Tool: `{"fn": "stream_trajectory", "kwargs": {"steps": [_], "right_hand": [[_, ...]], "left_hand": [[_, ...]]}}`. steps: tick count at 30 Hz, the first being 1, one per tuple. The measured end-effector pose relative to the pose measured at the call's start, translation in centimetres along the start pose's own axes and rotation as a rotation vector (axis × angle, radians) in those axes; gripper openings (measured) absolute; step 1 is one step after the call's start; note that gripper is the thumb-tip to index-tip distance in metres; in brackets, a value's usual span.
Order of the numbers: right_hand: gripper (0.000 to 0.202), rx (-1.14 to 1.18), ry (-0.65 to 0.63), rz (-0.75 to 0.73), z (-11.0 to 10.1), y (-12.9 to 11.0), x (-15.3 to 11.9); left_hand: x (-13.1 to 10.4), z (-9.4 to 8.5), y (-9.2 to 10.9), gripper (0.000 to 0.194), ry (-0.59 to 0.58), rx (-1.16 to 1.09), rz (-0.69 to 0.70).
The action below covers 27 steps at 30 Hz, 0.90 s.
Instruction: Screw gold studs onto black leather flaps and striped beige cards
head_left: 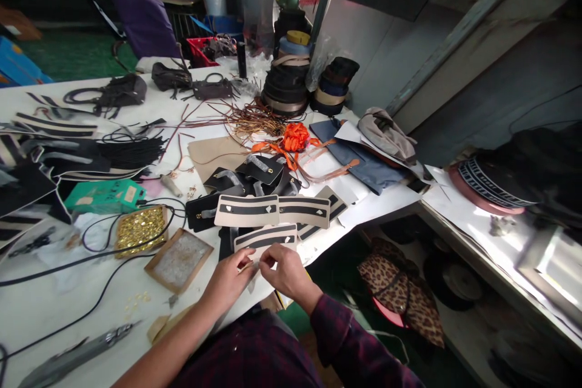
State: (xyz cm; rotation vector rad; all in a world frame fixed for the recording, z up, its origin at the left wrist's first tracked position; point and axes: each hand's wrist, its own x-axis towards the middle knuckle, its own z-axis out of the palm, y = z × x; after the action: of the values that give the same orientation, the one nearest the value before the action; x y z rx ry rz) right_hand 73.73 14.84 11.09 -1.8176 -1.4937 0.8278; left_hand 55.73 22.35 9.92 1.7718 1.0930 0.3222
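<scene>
Side by side at the table's near edge, my left hand (231,277) and my right hand (287,271) both have their fingers pinched together. Whatever sits between the fingertips is too small to make out. Just beyond them lies a beige panel with black stripes (273,233), its near edge partly covered by my hands. Two more striped panels, one on the left (246,211) and one on the right (304,211), carry small white patches. Behind these is a pile of black flaps (264,170) with gold fittings and wrapped strips.
To the left are a box of gold studs (142,227), a tray of clear bits (180,260), a green box (104,196) and a grey corded pen-shaped tool (77,356). Orange ribbon (295,137), brown cords (254,118) and strap rolls (285,88) sit farther back. Black cables cross the left side.
</scene>
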Motion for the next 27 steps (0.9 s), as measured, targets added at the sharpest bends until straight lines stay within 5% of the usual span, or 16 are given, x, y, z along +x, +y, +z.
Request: {"fn": "stream_trajectory", "kwargs": {"steps": [6, 12, 18, 23, 27], "right_hand": [[0.007, -0.12, 0.022, -0.019, 0.1, 0.0, 0.2], [0.011, -0.069, 0.123, 0.182, 2.2, 0.2, 1.1], [0.016, 0.055, 0.241, 0.335, 0.9, 3.9, 3.0], [0.027, 0.017, 0.308, 0.353, -3.0, 8.0, 6.9], [0.021, -0.081, 0.237, 0.348, -3.6, 10.3, 10.6]], "left_hand": [[-0.3, 0.2, 0.2, 0.017, -0.034, 0.092, 0.125], [0.5, -0.2, -0.1, 0.029, -0.013, 0.257, 0.325], [0.4, -0.5, 1.1, 0.03, -0.11, 0.183, 0.503], [0.9, -0.3, 0.3, 0.02, -0.051, 0.15, 0.354], [1.3, -0.7, -1.9, 0.016, -0.07, 0.169, 0.202]]}}
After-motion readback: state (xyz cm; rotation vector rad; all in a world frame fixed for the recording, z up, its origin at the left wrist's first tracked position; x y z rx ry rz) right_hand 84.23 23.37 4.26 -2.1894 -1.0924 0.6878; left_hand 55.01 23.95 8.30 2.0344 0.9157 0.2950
